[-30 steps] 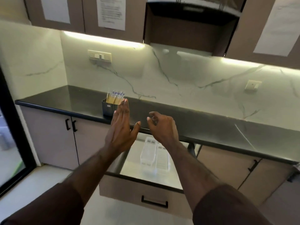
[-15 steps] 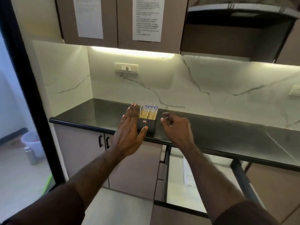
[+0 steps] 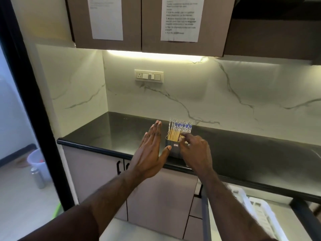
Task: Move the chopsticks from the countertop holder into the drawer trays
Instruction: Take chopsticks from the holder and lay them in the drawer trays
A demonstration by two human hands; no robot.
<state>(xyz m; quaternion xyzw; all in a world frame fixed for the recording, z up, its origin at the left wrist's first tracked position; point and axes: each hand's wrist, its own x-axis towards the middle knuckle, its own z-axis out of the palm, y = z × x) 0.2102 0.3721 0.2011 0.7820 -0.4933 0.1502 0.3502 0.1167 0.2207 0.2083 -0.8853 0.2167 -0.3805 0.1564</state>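
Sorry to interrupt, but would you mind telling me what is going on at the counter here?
A person is reaching for a dark holder full of chopsticks near the front edge of the black countertop. The left hand is open and flat beside the holder; the right hand has its fingertips at the chopsticks, nothing lifted yet. Below right, the drawer is open with white trays inside.

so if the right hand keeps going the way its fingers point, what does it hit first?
Most likely the chopsticks: the right hand has its fingers curled toward their lower shafts, just above the holder rim. Contact can't be told; depth is unclear.
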